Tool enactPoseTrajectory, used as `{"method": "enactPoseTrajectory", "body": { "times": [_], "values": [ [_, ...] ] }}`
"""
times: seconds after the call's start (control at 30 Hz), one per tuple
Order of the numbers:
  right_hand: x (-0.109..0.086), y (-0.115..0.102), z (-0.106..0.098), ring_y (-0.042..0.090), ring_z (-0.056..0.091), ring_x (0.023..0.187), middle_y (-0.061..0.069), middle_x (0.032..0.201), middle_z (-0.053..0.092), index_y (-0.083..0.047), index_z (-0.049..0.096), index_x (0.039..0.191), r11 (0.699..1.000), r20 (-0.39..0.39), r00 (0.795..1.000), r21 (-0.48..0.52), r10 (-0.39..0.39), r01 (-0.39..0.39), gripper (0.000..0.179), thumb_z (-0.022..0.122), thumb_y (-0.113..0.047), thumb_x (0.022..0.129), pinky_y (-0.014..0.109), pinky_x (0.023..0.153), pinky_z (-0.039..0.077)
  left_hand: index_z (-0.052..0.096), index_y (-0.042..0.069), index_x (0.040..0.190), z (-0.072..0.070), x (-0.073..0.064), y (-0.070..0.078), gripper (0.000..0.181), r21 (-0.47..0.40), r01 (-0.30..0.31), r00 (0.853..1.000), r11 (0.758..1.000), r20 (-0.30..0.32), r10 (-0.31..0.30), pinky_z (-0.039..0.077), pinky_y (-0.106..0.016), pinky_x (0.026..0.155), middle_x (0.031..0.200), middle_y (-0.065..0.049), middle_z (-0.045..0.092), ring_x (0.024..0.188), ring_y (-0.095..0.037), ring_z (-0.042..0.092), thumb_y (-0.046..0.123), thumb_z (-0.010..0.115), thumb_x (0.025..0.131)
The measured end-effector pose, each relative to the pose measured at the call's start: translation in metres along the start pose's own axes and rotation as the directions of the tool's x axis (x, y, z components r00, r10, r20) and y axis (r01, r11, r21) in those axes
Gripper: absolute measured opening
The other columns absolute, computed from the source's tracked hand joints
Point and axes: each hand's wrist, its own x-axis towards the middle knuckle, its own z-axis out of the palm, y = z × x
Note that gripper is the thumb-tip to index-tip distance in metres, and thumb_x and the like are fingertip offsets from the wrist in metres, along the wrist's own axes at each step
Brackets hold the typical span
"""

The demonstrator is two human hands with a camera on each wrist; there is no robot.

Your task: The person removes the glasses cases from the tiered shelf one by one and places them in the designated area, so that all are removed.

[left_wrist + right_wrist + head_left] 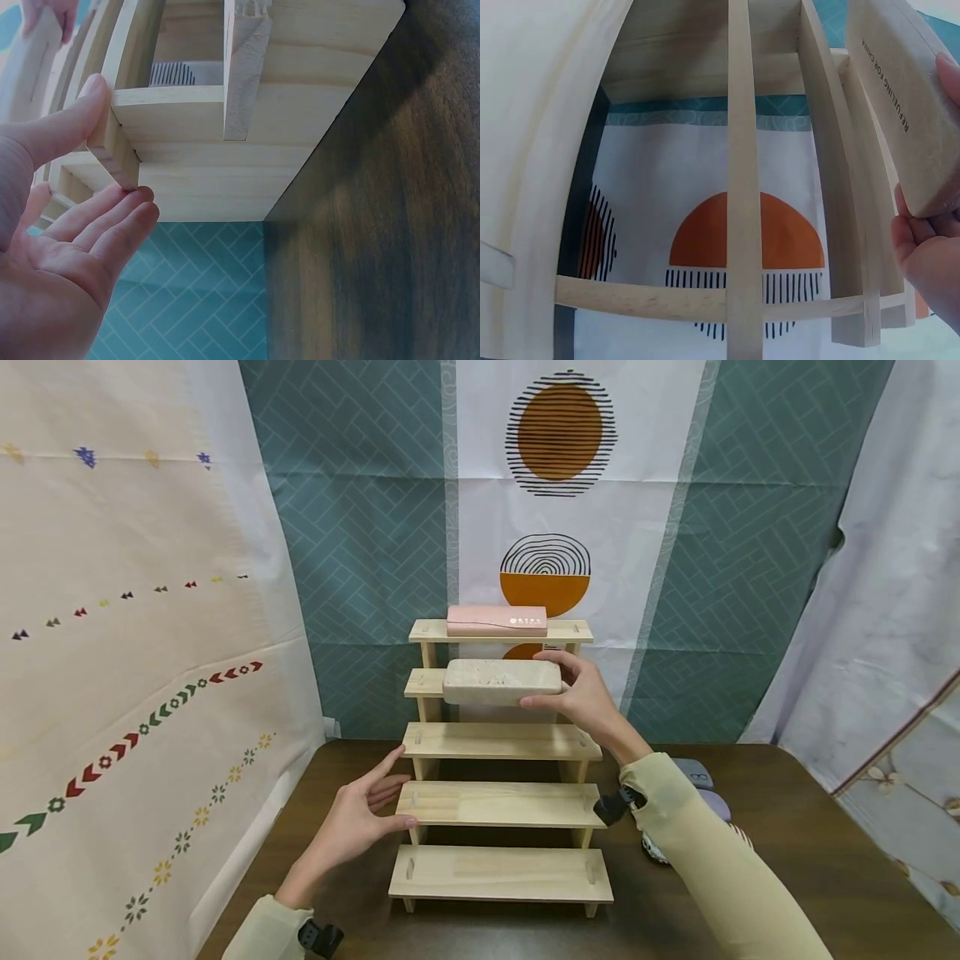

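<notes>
The pale case (491, 682), pinched at its right end, extends leftward from the nearer right hand (588, 695), its long axis parallel to the second-highest tier (424, 683) behind it, while the left hand (356, 814) grips the left side of the wooden stand (495, 740)

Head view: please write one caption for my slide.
Right hand holds a cream box near a tiered wooden stand; left hand grips its left edge.

Beige case (904, 112), right hand (935, 259) cut off by right wrist view's edges.
</notes>
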Motion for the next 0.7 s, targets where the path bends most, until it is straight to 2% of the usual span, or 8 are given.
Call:
{"method": "enactPoseTrajectory", "body": {
  "times": [0.2,0.5,0.6,0.7],
  "values": [
    [-0.008,0.002,-0.003,0.027,0.063,0.110,0.013,0.131,0.065,-0.006,0.062,0.142,1.000,0.000,1.000,0.006,-0.018,0.018,0.069,0.092,-0.003,0.080,0.031,0.087,0.057,0.038,0.028,0.166,-0.001,0.001,0.002,0.106,0.006,-0.002,1.000,1.000,0.000,0.002,0.053,-0.048,0.105,0.138,-0.018,0.067,0.128,-0.038,0.063,0.011,0.095,0.079],
    [-0.026,0.010,-0.013,0.027,0.061,0.112,0.014,0.134,0.062,-0.007,0.061,0.146,1.000,0.011,1.000,-0.022,-0.019,0.020,0.071,0.091,-0.004,0.082,0.029,0.089,0.056,0.038,0.029,0.166,0.000,0.001,0.002,0.106,0.006,0.007,1.000,1.000,-0.005,-0.007,0.053,-0.050,0.105,0.138,-0.018,0.067,0.128,-0.038,0.063,0.011,0.095,0.078],
    [-0.033,0.013,-0.018,0.028,0.059,0.116,0.013,0.137,0.061,-0.010,0.060,0.147,0.999,0.006,1.000,-0.053,-0.010,0.010,0.072,0.091,-0.007,0.082,0.036,0.094,0.054,0.037,0.029,0.166,0.000,0.000,0.002,0.107,0.013,0.014,1.000,1.000,-0.004,-0.014,0.053,-0.050,0.105,0.138,-0.017,0.067,0.128,-0.037,0.063,0.011,0.096,0.078],
    [-0.040,0.014,-0.022,0.029,0.056,0.128,0.010,0.146,0.057,-0.012,0.060,0.148,0.997,0.003,1.000,-0.071,0.002,-0.002,0.073,0.092,-0.011,0.082,0.048,0.104,0.050,0.037,0.031,0.166,0.001,0.000,0.003,0.108,0.014,0.026,1.000,1.000,-0.008,-0.026,0.053,-0.050,0.105,0.138,-0.016,0.067,0.128,-0.036,0.064,0.010,0.096,0.077]
  ]
}}
